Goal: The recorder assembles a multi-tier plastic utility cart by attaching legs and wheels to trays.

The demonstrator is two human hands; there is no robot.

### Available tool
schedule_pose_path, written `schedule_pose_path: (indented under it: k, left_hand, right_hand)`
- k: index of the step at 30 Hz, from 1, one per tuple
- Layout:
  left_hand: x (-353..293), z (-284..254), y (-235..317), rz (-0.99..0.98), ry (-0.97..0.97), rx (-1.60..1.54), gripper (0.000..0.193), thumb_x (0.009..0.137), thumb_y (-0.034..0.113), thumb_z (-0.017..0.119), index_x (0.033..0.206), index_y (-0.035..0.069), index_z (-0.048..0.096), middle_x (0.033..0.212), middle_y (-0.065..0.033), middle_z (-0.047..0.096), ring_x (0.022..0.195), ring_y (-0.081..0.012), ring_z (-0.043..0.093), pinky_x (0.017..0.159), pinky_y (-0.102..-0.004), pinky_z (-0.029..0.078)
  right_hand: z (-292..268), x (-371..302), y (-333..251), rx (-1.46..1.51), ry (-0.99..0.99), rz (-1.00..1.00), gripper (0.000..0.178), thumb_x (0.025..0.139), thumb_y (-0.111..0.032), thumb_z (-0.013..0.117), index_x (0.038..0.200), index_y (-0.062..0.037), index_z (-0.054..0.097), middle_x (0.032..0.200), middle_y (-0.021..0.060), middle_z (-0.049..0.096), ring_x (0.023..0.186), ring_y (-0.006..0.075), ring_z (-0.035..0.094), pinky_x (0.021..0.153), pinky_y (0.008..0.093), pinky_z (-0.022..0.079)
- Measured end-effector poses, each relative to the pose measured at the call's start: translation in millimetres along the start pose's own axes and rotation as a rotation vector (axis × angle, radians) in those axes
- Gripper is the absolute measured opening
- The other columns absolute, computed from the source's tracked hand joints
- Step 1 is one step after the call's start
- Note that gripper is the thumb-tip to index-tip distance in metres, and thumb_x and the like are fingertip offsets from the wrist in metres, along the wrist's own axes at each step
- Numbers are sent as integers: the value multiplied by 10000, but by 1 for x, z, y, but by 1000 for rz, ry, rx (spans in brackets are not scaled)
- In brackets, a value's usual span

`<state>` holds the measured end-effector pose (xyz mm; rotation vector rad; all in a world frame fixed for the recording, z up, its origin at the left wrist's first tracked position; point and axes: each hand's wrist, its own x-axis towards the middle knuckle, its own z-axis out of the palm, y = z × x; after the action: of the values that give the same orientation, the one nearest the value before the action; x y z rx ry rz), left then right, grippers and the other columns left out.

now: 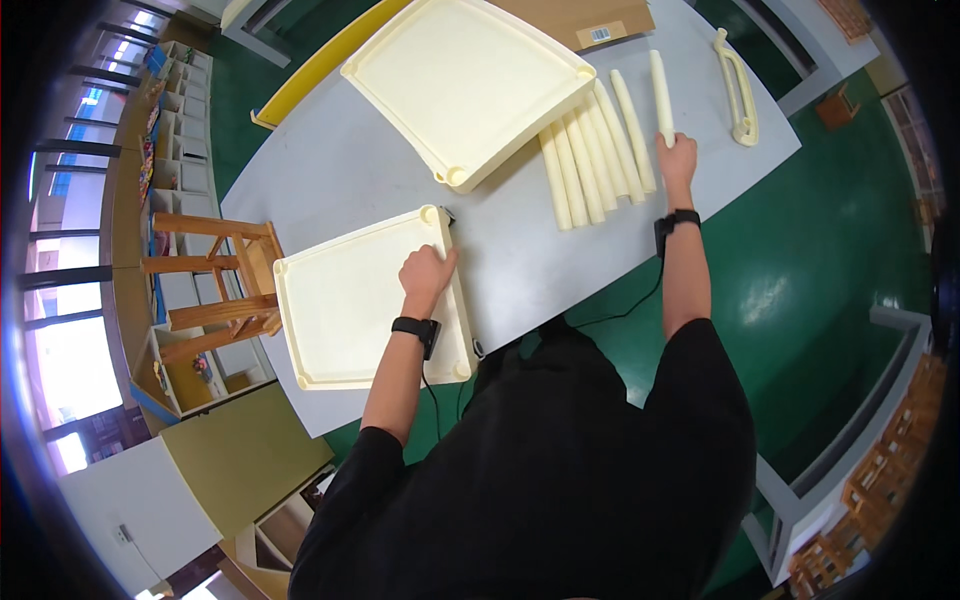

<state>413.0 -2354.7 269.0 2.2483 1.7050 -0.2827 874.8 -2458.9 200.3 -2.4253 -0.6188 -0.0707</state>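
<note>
My right hand (678, 160) is closed around the lower end of a cream tube (661, 90), which points away over the table's right part. My left hand (428, 275) rests with curled fingers on the near cream plastic tray (350, 310), close to its right edge; whatever may be in those fingers is hidden. This tray has raised rims, round corner sockets and dark casters on its right side. A larger cream tray (470, 80) lies farther back. Beside it, several cream tubes (585, 165) lie in a row, left of my right hand.
A cream handle-shaped frame (740, 95) lies at the grey table's (530, 280) right end. Along the far edge are a cardboard box (590, 20) and a yellow curved panel (325, 60). A wooden stool (255, 265) stands at the left edge. Dark cables hang from both wristbands.
</note>
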Motion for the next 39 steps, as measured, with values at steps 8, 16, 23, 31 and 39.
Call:
schedule_pose_path:
  k: [8,16,23,31,39]
  left_hand:
    - [3,-4,-3,18,99,50,506,804,498,549,742,11,672,733,-200,653,709,-357,644,639,-444,519]
    - [-51,-99,-20,26,277,-219,570,793,519,591,562,-2,611,486,-168,537,479,-332,553,497,-413,442]
    - [-141,-237,-82,125,462,-647,353,835,330,689,743,-11,693,551,9,590,476,-33,475,426,-226,351]
    - [-151,-164,-208,130,963,-1117,519,907,454,557,896,-58,641,806,-66,655,700,-111,580,626,-239,457]
    - [-166,-78,-204,133,986,-1596,633,846,541,599,991,-75,588,867,-92,643,751,-155,622,648,-275,498]
  right_hand:
    - [49,24,10,-118,-174,12,492,733,-398,673,1009,8,636,1104,223,576,986,376,579,810,458,488]
    - [-21,-62,-42,476,144,-271,182,855,-137,605,992,-18,627,884,86,587,764,169,515,675,298,432]
    - [-54,-228,-117,825,-1381,-263,185,951,-169,496,967,-26,612,710,20,588,622,86,550,561,232,458]
    - [-68,-313,-225,926,-2201,326,631,978,-520,252,1388,-43,315,1070,202,615,934,262,642,774,350,525]
    - [-97,-336,-257,1039,-1780,245,615,961,-455,368,1450,-111,224,1365,197,418,1197,333,498,947,384,443]
